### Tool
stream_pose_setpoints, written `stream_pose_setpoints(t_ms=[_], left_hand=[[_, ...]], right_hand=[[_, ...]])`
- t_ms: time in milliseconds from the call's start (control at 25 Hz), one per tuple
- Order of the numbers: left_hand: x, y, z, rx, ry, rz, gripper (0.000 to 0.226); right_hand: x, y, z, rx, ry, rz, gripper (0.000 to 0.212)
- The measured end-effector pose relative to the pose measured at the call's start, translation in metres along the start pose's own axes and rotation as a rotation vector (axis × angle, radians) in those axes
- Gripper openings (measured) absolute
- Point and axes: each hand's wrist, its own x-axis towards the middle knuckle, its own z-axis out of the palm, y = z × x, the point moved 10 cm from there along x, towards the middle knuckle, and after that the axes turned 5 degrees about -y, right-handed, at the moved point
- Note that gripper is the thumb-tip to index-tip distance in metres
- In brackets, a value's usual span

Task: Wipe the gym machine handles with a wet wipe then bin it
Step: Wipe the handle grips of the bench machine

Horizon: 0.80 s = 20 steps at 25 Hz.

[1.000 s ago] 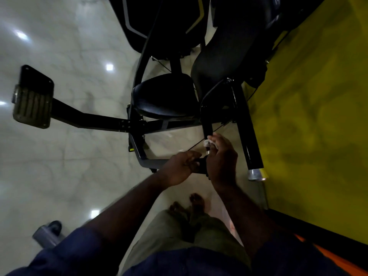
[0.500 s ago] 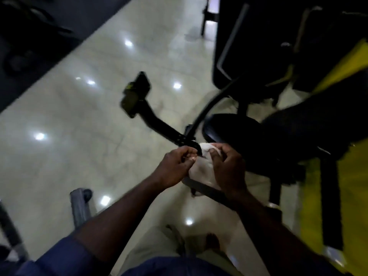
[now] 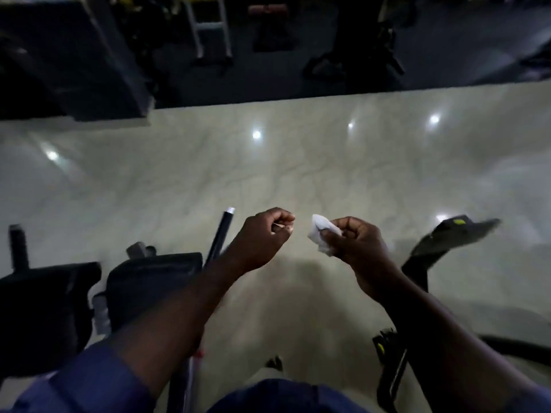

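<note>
Fingers of the right hand are curled round a crumpled white wet wipe, thumb and forefinger pinching it so that its pale folds stick out toward the left hand. The wipe is in the air above the floor, touching no part of the machine. The left hand is just beside it, apart from the wipe, its fingers curled into a loose fist with the thumb against the forefinger; a thin pale sliver shows at those fingertips, too small to identify.

Seen from the head camera, both forearms reach forward from dark blue sleeves over a glossy, pale, marble-patterned floor dotted with bright reflections of lights. Left of the left hand, a slim black bar with a silver end cap slants upward, its lower part passing behind the left wrist. Beside it sits a black padded seat cushion, and farther left a second black pad with a short dark post above it. Right of the right hand, a black angled plate with a small yellow mark rises on a black arm. Across the top, the pale floor gives way to a dark floor area holding dim, blurred equipment, including a white metal frame.
</note>
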Motion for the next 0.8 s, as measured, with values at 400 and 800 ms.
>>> stream_pose_setpoints(t_ms=[400,800], left_hand=[[-0.029,-0.142,-0.14,-0.137,0.467,-0.368,0.016],[-0.05,-0.233,-0.116,0.26,0.23,-0.796,0.051]], right_hand=[[0.167,-0.008,0.194,-0.449,-0.476,-0.088,0.036],[0.252,0.053,0.273,-0.717,-0.856,-0.181,0.014]])
